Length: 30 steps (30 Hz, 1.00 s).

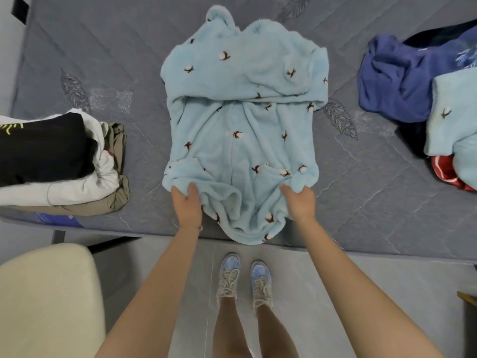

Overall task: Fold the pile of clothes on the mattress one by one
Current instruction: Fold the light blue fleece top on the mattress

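A light blue fleece garment (242, 130) with small brown and white cotton flowers lies spread on the grey mattress (361, 177), its sleeves folded across the chest. Its lower hem hangs over the mattress's near edge. My left hand (186, 202) pinches the hem at its left corner, thumb on top. My right hand (299, 201) grips the hem at its right corner. A pile of unfolded clothes (402, 81) lies at the right: a dark blue piece, a second light blue fleece piece (450, 125) and something red (446, 171).
A stack of folded clothes (59, 161), black on top of white and khaki, sits at the mattress's left edge. A cream chair seat (46, 301) stands at the lower left on the grey floor. My feet in blue shoes (244, 277) are close to the bed.
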Tool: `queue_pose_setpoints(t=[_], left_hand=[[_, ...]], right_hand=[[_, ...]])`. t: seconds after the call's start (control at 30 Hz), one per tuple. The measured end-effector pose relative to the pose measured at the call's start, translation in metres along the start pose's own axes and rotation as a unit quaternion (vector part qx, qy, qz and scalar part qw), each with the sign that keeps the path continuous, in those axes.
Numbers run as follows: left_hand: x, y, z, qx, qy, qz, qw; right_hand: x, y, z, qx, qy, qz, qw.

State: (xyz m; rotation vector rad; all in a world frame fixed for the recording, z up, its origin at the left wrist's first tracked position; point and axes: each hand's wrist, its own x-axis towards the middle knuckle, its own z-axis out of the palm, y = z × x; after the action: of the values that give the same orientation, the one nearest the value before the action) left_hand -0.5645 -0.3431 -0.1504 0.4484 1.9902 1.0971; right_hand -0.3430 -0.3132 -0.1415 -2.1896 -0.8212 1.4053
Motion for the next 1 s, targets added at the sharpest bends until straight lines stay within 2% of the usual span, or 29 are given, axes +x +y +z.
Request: queue_pose_setpoints(t=[0.13, 0.33, 0.47, 0.53, 0.73, 1.0], left_hand=[[0.028, 0.040, 0.024, -0.080, 0.026, 0.006, 0.996], [0.075, 0.119, 0.064, -0.192, 0.043, -0.003, 0.980], [0.117, 0.156, 0.080, -0.315, 0.014, -0.061, 0.947], [0.138, 0.175, 0.084, -0.336, -0.003, -0.065, 0.940], [0.189, 0.226, 0.098, -0.360, -0.035, -0.027, 0.932], [0.232, 0.266, 0.122, -0.397, -0.005, -0.038, 0.917]], right_hand=[[0.012, -0.048, 0.004, 0.123, 0.033, -0.014, 0.992], [0.053, -0.118, 0.016, 0.268, 0.097, 0.003, 0.958], [0.079, -0.164, 0.019, 0.372, 0.157, 0.008, 0.915], [0.090, -0.184, 0.022, 0.415, 0.183, 0.010, 0.891], [0.120, -0.233, 0.028, 0.399, 0.208, 0.009, 0.893], [0.169, -0.284, 0.012, 0.402, 0.236, 0.037, 0.884]])
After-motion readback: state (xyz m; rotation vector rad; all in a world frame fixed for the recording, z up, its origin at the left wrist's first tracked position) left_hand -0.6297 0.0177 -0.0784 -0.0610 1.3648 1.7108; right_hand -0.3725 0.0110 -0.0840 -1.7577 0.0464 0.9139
